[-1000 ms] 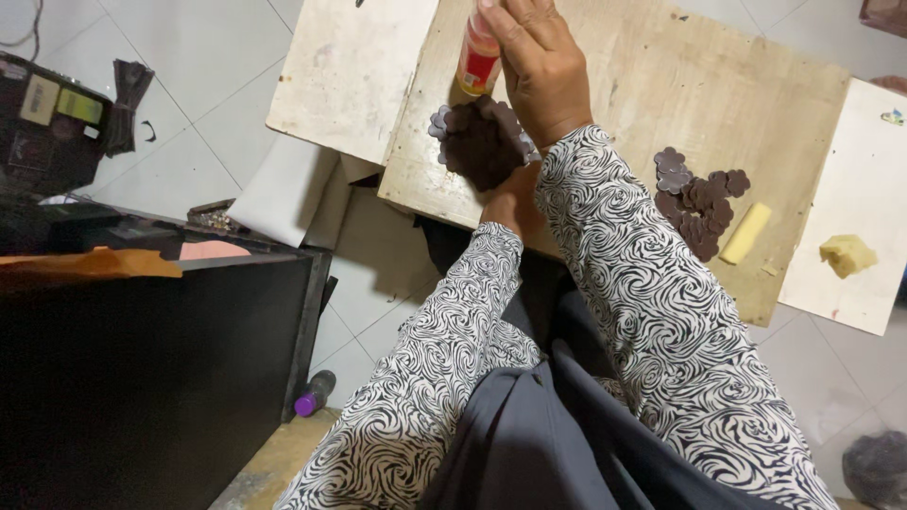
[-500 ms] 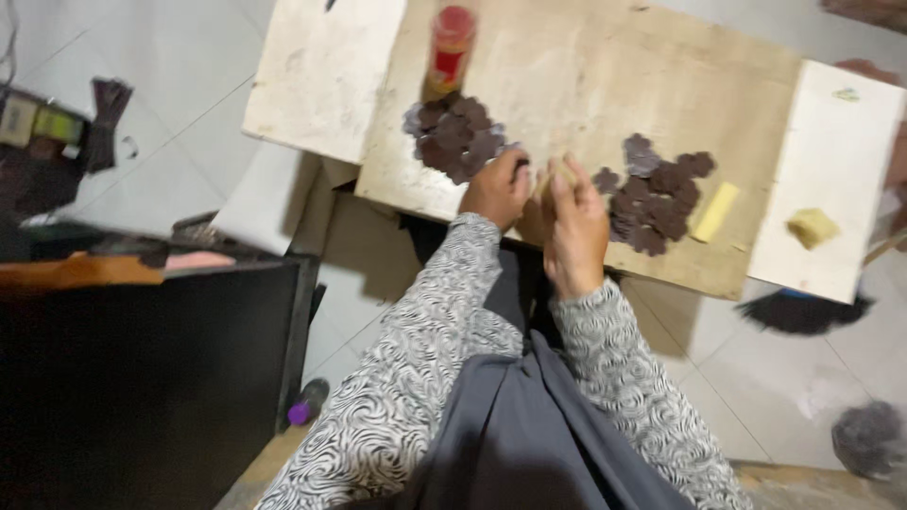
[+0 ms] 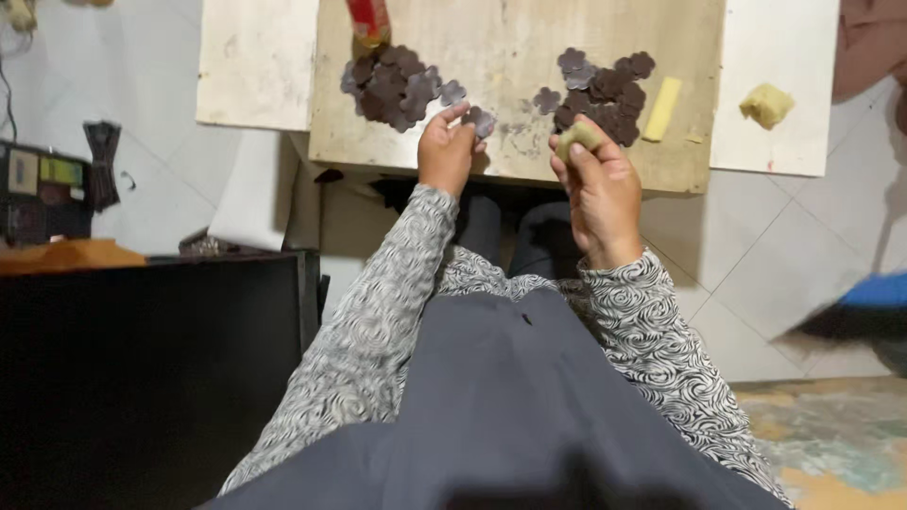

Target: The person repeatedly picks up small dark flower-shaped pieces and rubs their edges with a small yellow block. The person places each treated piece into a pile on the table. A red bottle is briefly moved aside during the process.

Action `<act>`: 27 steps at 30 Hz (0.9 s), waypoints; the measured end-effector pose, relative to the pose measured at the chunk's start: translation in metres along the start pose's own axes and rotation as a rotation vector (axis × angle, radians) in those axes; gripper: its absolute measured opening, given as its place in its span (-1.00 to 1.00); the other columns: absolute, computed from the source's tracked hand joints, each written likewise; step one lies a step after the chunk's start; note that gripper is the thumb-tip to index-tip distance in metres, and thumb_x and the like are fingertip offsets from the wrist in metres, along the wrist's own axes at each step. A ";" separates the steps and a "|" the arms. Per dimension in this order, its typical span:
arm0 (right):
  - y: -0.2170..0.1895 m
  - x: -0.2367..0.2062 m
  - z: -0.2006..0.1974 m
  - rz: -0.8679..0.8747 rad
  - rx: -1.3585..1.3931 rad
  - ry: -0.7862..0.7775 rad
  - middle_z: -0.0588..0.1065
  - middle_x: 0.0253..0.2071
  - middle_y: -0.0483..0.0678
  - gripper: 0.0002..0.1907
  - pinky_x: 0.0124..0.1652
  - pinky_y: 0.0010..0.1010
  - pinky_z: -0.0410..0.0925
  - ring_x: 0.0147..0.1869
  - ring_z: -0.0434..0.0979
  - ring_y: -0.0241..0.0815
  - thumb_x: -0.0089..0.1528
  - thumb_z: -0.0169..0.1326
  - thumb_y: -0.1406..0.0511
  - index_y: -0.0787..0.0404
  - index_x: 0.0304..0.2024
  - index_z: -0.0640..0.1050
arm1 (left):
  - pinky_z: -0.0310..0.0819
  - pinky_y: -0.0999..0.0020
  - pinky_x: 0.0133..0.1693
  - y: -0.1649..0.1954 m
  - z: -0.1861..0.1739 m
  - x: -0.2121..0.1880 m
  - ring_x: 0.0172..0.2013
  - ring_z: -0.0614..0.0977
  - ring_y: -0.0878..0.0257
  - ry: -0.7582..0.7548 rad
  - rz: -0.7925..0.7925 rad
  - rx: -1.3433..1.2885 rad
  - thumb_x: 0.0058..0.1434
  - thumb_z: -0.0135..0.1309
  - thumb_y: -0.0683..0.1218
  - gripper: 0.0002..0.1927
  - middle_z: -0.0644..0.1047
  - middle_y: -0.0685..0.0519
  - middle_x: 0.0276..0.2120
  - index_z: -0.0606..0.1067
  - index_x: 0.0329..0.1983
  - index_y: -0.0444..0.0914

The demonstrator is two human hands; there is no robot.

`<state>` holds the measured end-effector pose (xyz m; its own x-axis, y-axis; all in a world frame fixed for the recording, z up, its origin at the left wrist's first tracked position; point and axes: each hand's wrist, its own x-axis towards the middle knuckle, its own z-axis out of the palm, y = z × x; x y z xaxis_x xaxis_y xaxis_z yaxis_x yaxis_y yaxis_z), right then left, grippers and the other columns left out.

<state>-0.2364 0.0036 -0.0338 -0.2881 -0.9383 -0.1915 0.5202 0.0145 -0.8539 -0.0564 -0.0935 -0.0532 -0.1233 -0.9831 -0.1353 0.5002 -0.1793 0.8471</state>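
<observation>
On the near edge of the wooden board (image 3: pixel 510 57), the left hand (image 3: pixel 446 156) pinches a dark flower-shaped piece (image 3: pixel 480 121) between thumb and fingertips; the piece sticks out to the right of the fingertips and lies low over the board's surface, and whether it touches the wood cannot be told. Just to the right, the right hand (image 3: pixel 597 189) is raised slightly over the board's near edge with its fingers closed around a small yellowish pad (image 3: pixel 576 138), which shows above the thumb and forefinger, at the far end of the hand.

Farther away on the left part of the board sits a heap of dark flower pieces (image 3: pixel 392 83), with a red and yellow bottle (image 3: pixel 368 19) standing just beyond it. A second heap of dark flower pieces (image 3: pixel 605 85) lies on the right part of the board, just beyond the right hand's fingertips. A pale yellow strip (image 3: pixel 662 109) lies beside that heap on its right. Well to the right, a yellow lump (image 3: pixel 766 104) rests on a white board (image 3: pixel 775 47). Another pale board (image 3: pixel 255 61) adjoins the wooden one on the left. Both forearms wear patterned black-and-white sleeves.
</observation>
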 end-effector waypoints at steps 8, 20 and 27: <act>-0.041 -0.035 0.043 -0.572 -0.457 -0.135 0.56 0.12 -0.01 -0.70 0.23 -0.38 0.48 0.20 0.61 -0.19 0.43 0.09 0.47 0.29 0.21 0.46 | 0.65 0.40 -0.14 0.037 0.020 -0.060 -0.26 0.62 0.38 -0.207 -0.251 0.063 0.38 -0.06 -0.24 -0.59 0.59 0.01 -0.13 0.40 0.28 -0.44; -0.064 -0.058 0.067 -0.982 -1.196 -0.160 0.57 0.01 0.00 -0.65 0.12 -0.22 0.45 0.11 0.57 0.04 0.21 0.25 0.50 0.23 0.06 0.61 | 0.60 0.41 0.00 0.062 0.029 -0.099 -0.08 0.64 0.35 -0.226 -0.024 0.073 0.46 -0.10 -0.24 -0.65 0.60 -0.02 0.00 0.42 0.27 -0.45; -0.068 -0.056 0.069 -1.033 -1.062 -0.082 0.58 0.01 0.03 -0.68 0.13 -0.22 0.44 0.11 0.58 0.03 0.22 0.22 0.52 0.27 0.04 0.60 | 0.57 0.43 -0.06 0.071 0.028 -0.098 -0.15 0.63 0.34 -0.221 0.048 0.157 0.47 -0.07 -0.24 -0.65 0.61 -0.05 -0.05 0.42 0.28 -0.46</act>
<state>-0.1999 0.0317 0.0684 -0.0918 -0.7064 0.7018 -0.7087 -0.4487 -0.5444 -0.0330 -0.0090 0.0342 -0.2954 -0.9553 0.0082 0.3733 -0.1075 0.9215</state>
